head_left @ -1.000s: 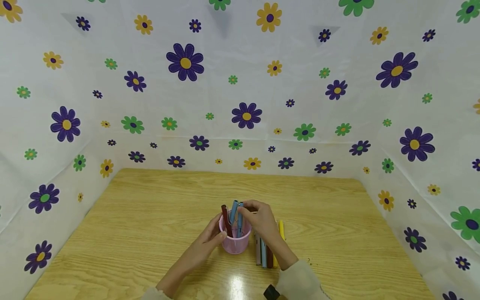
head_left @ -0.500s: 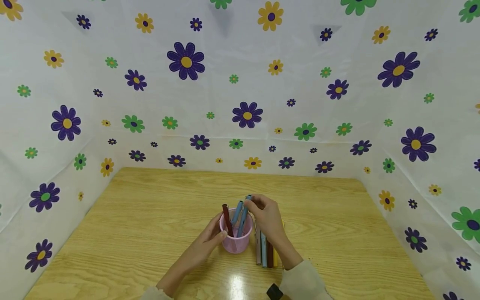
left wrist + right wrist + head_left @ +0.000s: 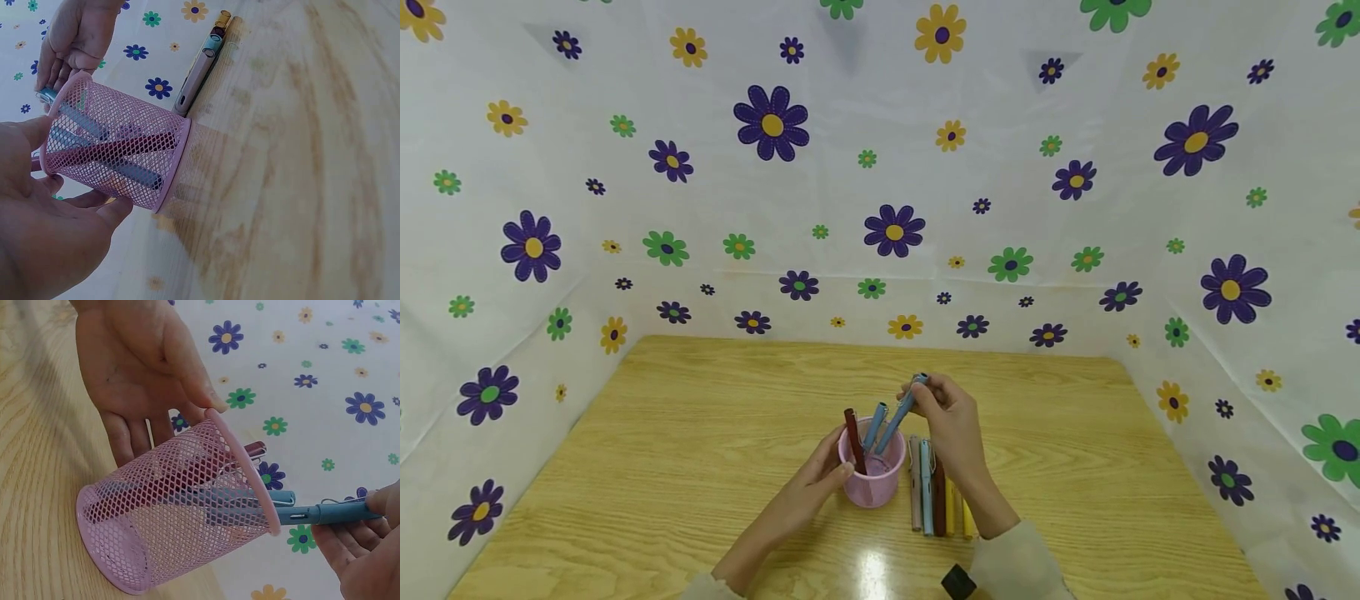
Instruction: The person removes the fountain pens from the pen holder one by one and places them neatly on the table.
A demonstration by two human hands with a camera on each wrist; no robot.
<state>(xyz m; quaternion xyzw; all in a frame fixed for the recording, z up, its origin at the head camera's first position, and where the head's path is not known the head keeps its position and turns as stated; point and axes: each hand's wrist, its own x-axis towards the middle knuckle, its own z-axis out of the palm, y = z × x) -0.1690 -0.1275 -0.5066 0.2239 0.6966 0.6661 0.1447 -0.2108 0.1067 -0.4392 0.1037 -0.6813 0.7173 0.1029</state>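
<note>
At left, one left hand (image 3: pixel 816 477) curled round one pink mesh cup (image 3: pixel 871 493), thumb at the rim. Slanting inside the cup: one dark red pen (image 3: pixel 852 433), then one blue pen (image 3: pixel 874 427). Next, a second blue pen (image 3: pixel 897 423), pinched near its top by the right hand (image 3: pixel 953 425), lower end inside the cup. Just right of the cup, side by side on the wooden table (image 3: pixel 737 400): one grey-brown pen (image 3: pixel 915 492), one light blue pen (image 3: pixel 927 500), a second dark red pen (image 3: pixel 939 507) and at least two yellow pens (image 3: pixel 951 510), partly hidden by the right forearm (image 3: pixel 987 507). Farthest right, one black object (image 3: pixel 958 582), then the right sleeve (image 3: pixel 1022 565).
</note>
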